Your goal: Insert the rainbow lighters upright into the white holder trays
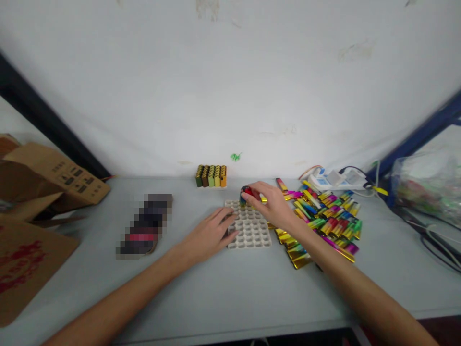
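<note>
Right hand (271, 198) grips coloured pieces (243, 196) at far end of tray (251, 228)

Left hand (215, 231), fingers loosely spread, rests at the tray's left edge; a shiny heap (333, 225) lies on the surface (223, 298), right of the tray

The left hand (216, 228) is hiding part of the tray (252, 235); the right forearm (342, 264) is covering some colourful pieces (329, 226). Pixelation is masking a flat object (144, 226) at left. A cardboard box (25, 269), left, is running out of view.
</note>
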A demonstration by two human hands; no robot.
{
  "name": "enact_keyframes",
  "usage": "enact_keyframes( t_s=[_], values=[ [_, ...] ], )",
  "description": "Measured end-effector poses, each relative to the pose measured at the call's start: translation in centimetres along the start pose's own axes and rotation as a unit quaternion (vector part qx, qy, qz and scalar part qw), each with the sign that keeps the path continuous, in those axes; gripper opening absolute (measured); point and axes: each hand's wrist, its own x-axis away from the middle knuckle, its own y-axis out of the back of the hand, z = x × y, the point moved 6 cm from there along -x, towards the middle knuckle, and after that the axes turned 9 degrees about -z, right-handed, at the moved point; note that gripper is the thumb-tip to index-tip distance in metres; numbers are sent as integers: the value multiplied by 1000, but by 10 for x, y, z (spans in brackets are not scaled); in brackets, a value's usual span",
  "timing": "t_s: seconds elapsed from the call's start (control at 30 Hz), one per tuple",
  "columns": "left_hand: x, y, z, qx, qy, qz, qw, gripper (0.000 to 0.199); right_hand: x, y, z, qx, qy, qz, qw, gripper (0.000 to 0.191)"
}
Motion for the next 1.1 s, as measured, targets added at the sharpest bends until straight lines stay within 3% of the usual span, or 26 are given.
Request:
enact_keyframes(
  t_s=[0.27,0.37,0.67,0.93,1.1],
  values=[
    [-1,1,-5,-17,0,25,1000,36,-35,-41,-5,42,88,103,990,27],
    [-1,1,-5,-15,3,25,1000,35,-38,-51,-7,55,87,136,985,24],
    [0,-3,-4,-35,0,38,999,37,-42,-54,-13,43,6,171,984,19],
    [0,0,-3,-8,7,24,1000,35,-68,-69,-18,63,1,254,965,8],
    [0,-1,0,3,7,15,1000,36,-71,-64,-11,80,11,268,960,29]
  ],
)
